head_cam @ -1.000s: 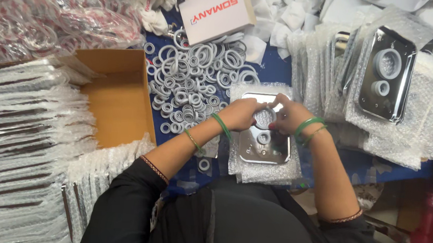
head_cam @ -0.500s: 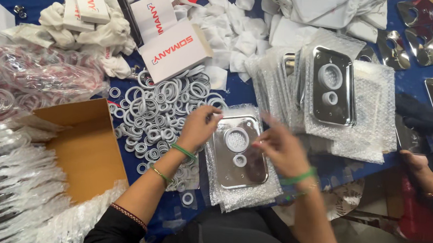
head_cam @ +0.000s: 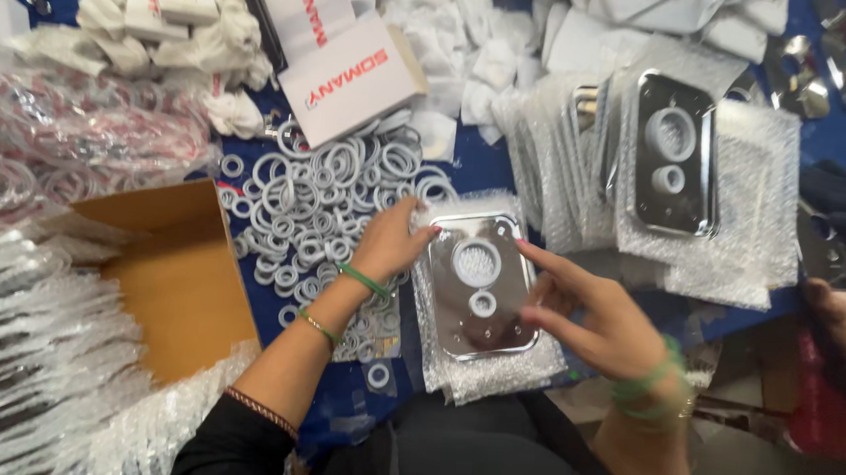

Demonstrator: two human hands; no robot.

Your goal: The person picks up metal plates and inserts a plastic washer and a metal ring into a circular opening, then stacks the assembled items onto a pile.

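Near the table's front edge our chrome plate (head_cam: 481,288) lies on bubble wrap (head_cam: 493,369), both round openings already fitted with white rings. Our left hand (head_cam: 390,242) rests loose-fingered on its left rim beside the ring pile (head_cam: 317,211), our right hand (head_cam: 595,312) hovers open, grasping nothing; wrapping looks left to do.

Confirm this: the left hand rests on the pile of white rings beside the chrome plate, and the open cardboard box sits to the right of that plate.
Not quite. The head view shows the cardboard box left of the chrome plate, beyond the white rings. The left hand does rest on the rings beside the plate.
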